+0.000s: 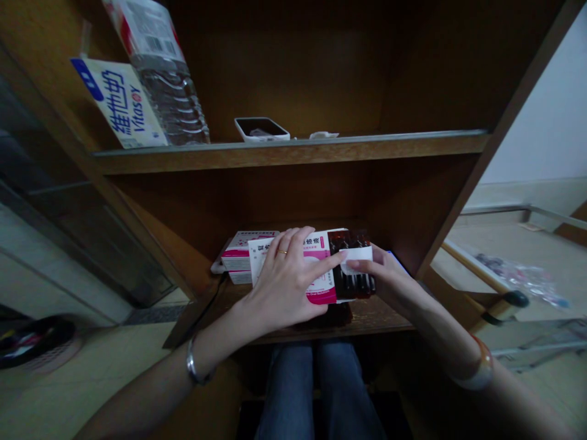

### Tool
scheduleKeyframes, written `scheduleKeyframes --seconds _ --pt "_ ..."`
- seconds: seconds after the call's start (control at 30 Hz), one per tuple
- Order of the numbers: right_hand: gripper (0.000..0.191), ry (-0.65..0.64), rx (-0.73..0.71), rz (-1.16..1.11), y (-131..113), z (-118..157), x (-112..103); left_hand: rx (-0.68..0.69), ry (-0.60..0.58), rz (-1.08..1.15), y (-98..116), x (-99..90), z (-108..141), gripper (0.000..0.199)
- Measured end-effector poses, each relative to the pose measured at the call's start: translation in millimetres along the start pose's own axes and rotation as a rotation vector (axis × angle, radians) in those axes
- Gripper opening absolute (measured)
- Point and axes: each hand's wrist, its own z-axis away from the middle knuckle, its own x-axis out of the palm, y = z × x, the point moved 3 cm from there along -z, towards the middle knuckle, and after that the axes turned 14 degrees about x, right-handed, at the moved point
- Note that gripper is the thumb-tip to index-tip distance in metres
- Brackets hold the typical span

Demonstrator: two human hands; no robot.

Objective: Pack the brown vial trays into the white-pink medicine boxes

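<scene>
A white and pink medicine box (324, 281) lies tilted in front of me at the lower shelf, and my left hand (288, 278) is closed over it from the left. Out of its right end sticks a row of dark brown glass vials (360, 286). My right hand (392, 275) grips these vials at their outer end, some of its fingers hidden behind them. Against the vials, under the right fingertips, is a small white piece (360, 253), perhaps paper or the tray's edge. Left of the held box, similar pink and white boxes (238, 261) are stacked.
On the upper shelf (298, 154) stand a Vitasoy carton (126, 107) and a clear water bottle (172, 101), with a white-rimmed dark object (261, 129) nearby. A black cable (213, 296) runs down at left. Clear plastic packets (523, 278) lie at right; a basket (43, 360) stands lower left.
</scene>
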Motion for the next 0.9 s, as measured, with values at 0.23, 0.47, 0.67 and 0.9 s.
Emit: scheduleKeyframes --seconds 0.23,0.47,0.67,0.9 --pt "0.044 -0.071 0.013 0.003 9.2 0.7 -4.4 -0.026 0.021 0.017 -0.1 -1.7 0.3 0.072" --pt "0.047 0.029 -0.047 0.086 5.1 2.6 -1.5 0.003 0.041 -0.037 8.3 -7.9 -3.9 0.071" --pt "0.058 0.000 -0.045 0.019 2.0 3.7 8.0 0.027 0.034 -0.046 10.9 -7.5 -3.9 0.061" --pt "0.052 0.051 -0.096 0.072 4.9 7.4 6.8 0.032 0.054 -0.054 11.7 -6.8 -3.1 0.054"
